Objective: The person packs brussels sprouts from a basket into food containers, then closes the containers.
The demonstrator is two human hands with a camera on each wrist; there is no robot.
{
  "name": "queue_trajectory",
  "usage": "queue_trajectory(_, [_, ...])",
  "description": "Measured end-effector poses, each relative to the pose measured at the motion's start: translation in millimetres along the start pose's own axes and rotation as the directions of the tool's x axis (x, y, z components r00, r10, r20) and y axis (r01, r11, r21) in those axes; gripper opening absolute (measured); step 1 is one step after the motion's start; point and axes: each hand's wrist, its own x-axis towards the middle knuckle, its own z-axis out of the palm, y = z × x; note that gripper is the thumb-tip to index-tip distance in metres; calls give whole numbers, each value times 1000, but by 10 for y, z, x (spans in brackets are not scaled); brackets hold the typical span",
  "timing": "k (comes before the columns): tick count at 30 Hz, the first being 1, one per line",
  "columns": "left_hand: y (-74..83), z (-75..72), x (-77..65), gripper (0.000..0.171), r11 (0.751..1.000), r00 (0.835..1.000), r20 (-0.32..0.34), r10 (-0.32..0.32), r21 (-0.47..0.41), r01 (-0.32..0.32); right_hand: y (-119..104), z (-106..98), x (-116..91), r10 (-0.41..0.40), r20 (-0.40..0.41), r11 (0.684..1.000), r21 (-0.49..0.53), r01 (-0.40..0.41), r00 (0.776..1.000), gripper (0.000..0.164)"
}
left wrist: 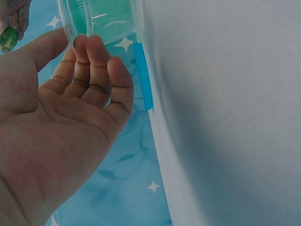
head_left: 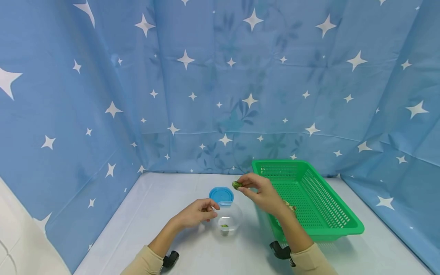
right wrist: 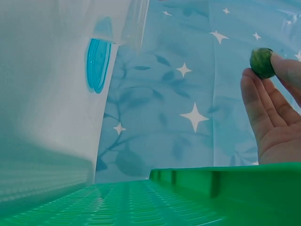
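Note:
My right hand (head_left: pixel 259 191) pinches a green Brussels sprout (head_left: pixel 236 185) between thumb and fingertips, raised above the table just left of the basket. In the right wrist view the sprout (right wrist: pixel 262 63) shows round and leafy. A clear plastic container (head_left: pixel 234 219) stands on the table, with another green sprout (head_left: pixel 224 227) low inside it. Beside it, my left hand (head_left: pixel 197 213) is loosely bent and holds nothing, its fingertips right at the container's left rim. From the left wrist view, the thumb reaches to the rim and the fingers curve loosely beside the wall.
A round blue lid (head_left: pixel 221 194) lies just behind the container. At the right stands a large green slotted basket (head_left: pixel 330 202), with pale brown pieces (head_left: pixel 289 205) partly hidden by my right forearm. A blue star-patterned curtain (head_left: pixel 220 84) surrounds the white table (head_left: pixel 154 191).

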Motion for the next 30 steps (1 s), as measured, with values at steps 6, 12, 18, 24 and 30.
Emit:
queue_trajectory(6, [-1, 3, 0, 30, 1000, 1000, -2, -9, -10, 9, -22, 14, -3, 53, 92, 998, -37, -50, 994, 17])
queue_trajectory(12, [-1, 4, -1, 29, 1000, 1000, -4, -10, -10, 10, -18, 30, -15, 63, 153, 996, -78, -51, 986, 18])
queue_trajectory(18, [-2, 2, -4, 29, 1000, 1000, 0, -11, -19, 11, -30, 47, -15, 84, 227, 994, -82, -67, 970, 17])
queue_trajectory(24, [-3, 1, -5, 28, 1000, 1000, 0, -12, -21, 12, -44, 62, -21, 105, 280, 992, -92, -82, 954, 15])
queue_trajectory(30, [7, 3, -11, 27, 1000, 1000, -4, -19, -25, 19, -49, 72, -23, 111, 360, 992, -101, -79, 926, 15])
